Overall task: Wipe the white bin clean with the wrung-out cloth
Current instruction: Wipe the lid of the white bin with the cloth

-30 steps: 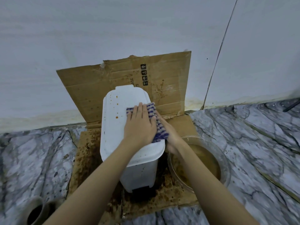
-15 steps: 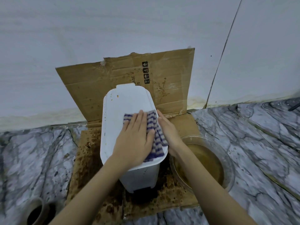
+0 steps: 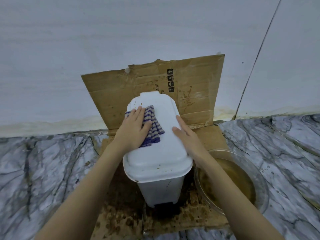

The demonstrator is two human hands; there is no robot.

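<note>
A white pedal bin point(image 3: 161, 186) with its lid closed stands on stained cardboard in the middle. A blue-and-beige striped cloth point(image 3: 153, 130) lies on the far left part of the lid. My left hand point(image 3: 134, 130) presses flat on the cloth with straight fingers, near a few brown spots at the lid's far left corner. My right hand point(image 3: 187, 139) rests flat along the lid's right edge, fingers straight, steadying the bin. Small brown specks show on the lid's front rim.
A glass bowl point(image 3: 259, 191) of brown murky water sits right of the bin, under my right forearm. The stained cardboard point(image 3: 121, 217) covers the marble floor point(image 3: 43, 170) and leans up the white wall point(image 3: 121, 40) behind the bin.
My left hand has slid the cloth from the lid's near right part up to its far left corner. My right hand has moved from the bin's side onto the lid's right edge.
</note>
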